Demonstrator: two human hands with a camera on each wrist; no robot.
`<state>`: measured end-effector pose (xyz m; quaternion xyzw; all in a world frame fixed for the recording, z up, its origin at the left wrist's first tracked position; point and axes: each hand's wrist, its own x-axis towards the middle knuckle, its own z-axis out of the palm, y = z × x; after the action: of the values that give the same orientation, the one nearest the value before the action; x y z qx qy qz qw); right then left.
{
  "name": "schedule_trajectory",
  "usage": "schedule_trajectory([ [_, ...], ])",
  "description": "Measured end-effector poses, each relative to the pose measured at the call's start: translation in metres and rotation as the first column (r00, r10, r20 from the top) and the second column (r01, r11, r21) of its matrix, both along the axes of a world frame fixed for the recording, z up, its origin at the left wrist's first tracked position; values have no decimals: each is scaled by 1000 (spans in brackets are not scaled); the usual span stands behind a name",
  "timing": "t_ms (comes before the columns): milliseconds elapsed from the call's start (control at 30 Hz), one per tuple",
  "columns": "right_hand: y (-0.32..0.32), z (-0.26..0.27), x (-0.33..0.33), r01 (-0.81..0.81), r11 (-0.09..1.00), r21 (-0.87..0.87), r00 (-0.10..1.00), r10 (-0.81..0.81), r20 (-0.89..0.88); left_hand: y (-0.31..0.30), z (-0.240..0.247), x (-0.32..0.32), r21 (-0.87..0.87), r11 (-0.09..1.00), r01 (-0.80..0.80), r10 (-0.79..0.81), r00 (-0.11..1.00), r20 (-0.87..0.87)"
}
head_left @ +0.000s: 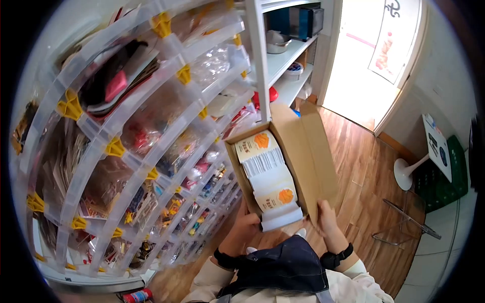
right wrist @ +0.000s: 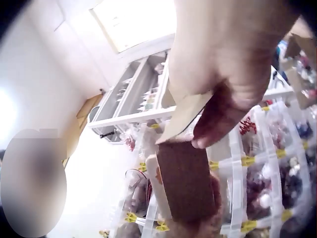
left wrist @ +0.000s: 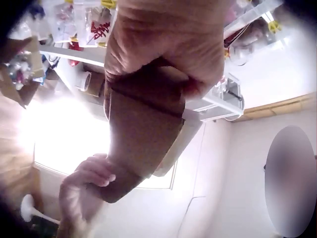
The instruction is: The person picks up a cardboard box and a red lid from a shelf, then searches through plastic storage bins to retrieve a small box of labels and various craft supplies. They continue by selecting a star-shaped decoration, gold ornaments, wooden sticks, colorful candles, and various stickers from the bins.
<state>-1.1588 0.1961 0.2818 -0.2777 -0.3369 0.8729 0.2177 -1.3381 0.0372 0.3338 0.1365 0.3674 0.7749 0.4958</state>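
Observation:
An open brown cardboard box (head_left: 300,166) is held up in front of the body, its lid folded out to the right. Inside lie white printed paper pieces (head_left: 270,174) with orange pictures and a barcode; a white one juts past the near end. My left hand (head_left: 246,224) grips the near left corner, and in the left wrist view that hand (left wrist: 168,44) curls round the cardboard. With fingertips and thumb, my right hand (head_left: 327,218) pinches the lid's near edge. Close up in the right wrist view, the right hand (right wrist: 228,74) has the flap (right wrist: 185,116) between thumb and fingers.
Clear plastic drawers (head_left: 151,151) with yellow clips and bagged goods fill the left side. White shelves (head_left: 288,65) stand ahead, beside a bright doorway (head_left: 353,65). To the right are a white-topped stand (head_left: 437,146) and a green crate (head_left: 454,187). A red can (head_left: 137,295) lies low at left.

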Motion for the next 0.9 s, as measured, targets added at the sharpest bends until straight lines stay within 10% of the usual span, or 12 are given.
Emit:
schedule_trajectory([
  [333,88,-23,71,-65,919,-389,875,-134,-464,120,-10,65,-57,998,1,-8,991,-131],
  [567,146,-21,86,-57,997,53,885,75,-459,190,-37,94,-4,994,-108,108,993,-47],
  [900,211,-21,51,-145,951,274,989,131,70,244,-56,75,59,997,-58,71,966,-250],
])
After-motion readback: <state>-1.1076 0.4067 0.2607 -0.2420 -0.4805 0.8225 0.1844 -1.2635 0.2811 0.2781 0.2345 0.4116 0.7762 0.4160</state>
